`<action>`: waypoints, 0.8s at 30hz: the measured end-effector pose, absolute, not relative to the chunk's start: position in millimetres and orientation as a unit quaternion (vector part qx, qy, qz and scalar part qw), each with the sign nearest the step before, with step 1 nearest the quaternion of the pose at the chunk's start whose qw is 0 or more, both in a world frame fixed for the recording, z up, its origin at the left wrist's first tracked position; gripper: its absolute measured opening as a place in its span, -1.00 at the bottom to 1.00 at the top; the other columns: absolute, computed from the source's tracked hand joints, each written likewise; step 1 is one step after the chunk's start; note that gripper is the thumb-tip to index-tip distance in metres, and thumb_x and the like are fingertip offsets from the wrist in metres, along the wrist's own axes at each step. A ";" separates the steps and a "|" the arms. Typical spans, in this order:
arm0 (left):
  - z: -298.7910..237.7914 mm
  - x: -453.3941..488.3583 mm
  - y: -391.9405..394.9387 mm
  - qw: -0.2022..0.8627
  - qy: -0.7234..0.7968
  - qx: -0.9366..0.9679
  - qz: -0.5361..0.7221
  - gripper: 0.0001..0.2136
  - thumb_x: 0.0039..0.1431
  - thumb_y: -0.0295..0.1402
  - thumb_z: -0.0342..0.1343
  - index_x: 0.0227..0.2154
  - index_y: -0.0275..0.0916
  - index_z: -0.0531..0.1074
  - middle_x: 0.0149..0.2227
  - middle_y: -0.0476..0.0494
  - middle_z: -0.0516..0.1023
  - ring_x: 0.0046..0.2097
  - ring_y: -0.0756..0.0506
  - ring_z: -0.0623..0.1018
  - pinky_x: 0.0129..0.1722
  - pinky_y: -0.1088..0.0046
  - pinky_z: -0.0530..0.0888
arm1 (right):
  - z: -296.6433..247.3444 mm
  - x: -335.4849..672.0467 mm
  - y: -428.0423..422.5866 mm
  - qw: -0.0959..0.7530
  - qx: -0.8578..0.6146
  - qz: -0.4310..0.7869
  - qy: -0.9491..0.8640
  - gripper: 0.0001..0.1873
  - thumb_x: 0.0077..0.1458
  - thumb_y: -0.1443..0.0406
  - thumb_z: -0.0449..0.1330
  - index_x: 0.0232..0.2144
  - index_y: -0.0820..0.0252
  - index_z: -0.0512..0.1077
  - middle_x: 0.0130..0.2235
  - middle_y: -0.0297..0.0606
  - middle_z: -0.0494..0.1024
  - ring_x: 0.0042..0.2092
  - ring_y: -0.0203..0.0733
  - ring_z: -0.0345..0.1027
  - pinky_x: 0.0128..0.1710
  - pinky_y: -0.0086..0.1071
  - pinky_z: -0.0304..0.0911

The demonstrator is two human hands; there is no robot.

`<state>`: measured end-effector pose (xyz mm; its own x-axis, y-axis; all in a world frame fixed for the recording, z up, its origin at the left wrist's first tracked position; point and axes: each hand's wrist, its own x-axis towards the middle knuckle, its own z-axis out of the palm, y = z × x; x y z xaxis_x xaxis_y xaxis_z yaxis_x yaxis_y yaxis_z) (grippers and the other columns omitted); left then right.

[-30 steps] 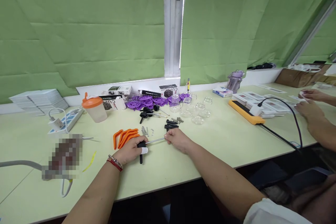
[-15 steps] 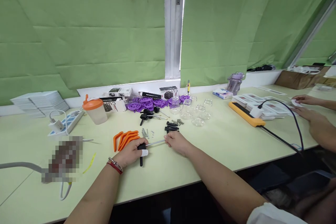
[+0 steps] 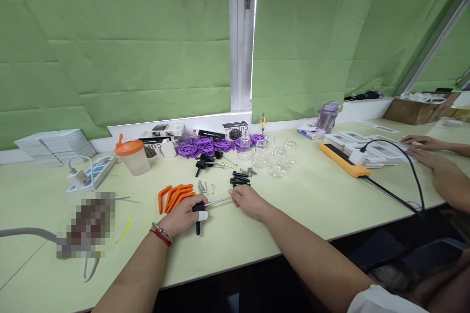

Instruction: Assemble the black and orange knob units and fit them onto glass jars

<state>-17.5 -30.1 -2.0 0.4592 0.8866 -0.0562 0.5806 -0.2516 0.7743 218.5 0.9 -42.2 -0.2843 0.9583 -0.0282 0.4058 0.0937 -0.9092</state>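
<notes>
My left hand (image 3: pixel 185 215), with white tape on one finger, is closed around a black plastic part (image 3: pixel 199 227) at the front of the table. From this part a thin metal rod (image 3: pixel 218 201) runs to the right. My right hand (image 3: pixel 247 199) pinches the rod's far end, and the fingers hide its tip. Bent orange plastic pieces (image 3: pixel 178 195) lie just behind my left hand. Black tapered pieces (image 3: pixel 240 177) and small springs (image 3: pixel 251 171) lie behind my right hand. Short metal pins (image 3: pixel 201 187) rest between the two groups.
Further back are black parts with rods (image 3: pixel 205 162), purple discs (image 3: pixel 198 146) and clear cups (image 3: pixel 276 171). An orange-lidded shaker (image 3: pixel 135 159) and a power strip (image 3: pixel 97 171) stand left. Rightward lie a yellow power strip (image 3: pixel 345 160), stacked cards (image 3: pixel 374 154) and a co-worker's hands (image 3: pixel 428 151).
My hands keep the same hold on the black part and its rod, with barely any movement. At the right, the co-worker's hands have shifted slightly left.
</notes>
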 end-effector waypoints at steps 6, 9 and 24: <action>-2.7 -17.0 -29.3 0.383 0.476 0.764 0.207 -0.82 0.00 -0.24 0.10 -0.33 -0.18 0.35 -0.41 0.01 0.30 -0.34 -0.05 0.31 -0.32 0.46 0.30 | -38.6 216.5 -1.0 0.319 -0.522 0.447 -0.653 -0.62 0.18 0.11 -0.03 -0.58 0.19 0.24 -0.59 -0.38 0.28 -0.55 -0.36 0.05 -0.48 -0.44 0.01; -2.0 -16.5 -29.1 0.376 0.479 0.767 0.202 -0.80 0.00 -0.21 0.10 -0.33 -0.19 0.36 -0.40 0.00 0.31 -0.33 -0.06 0.31 -0.31 0.45 0.31 | -38.3 216.4 -1.1 0.329 -0.534 0.432 -0.649 -0.66 0.17 0.12 0.00 -0.55 0.18 0.21 -0.58 -0.41 0.26 -0.55 -0.37 0.04 -0.50 -0.45 -0.01; 2.5 -15.2 -30.0 0.373 0.475 0.774 0.191 -0.83 -0.02 -0.28 0.08 -0.34 -0.20 0.35 -0.41 0.02 0.30 -0.33 -0.05 0.31 -0.30 0.46 0.31 | -30.6 216.6 -4.5 0.295 -0.541 0.349 -0.706 -0.54 0.23 0.09 -0.05 -0.64 0.20 0.19 -0.60 -0.34 0.29 -0.55 -0.35 0.06 -0.48 -0.41 -0.06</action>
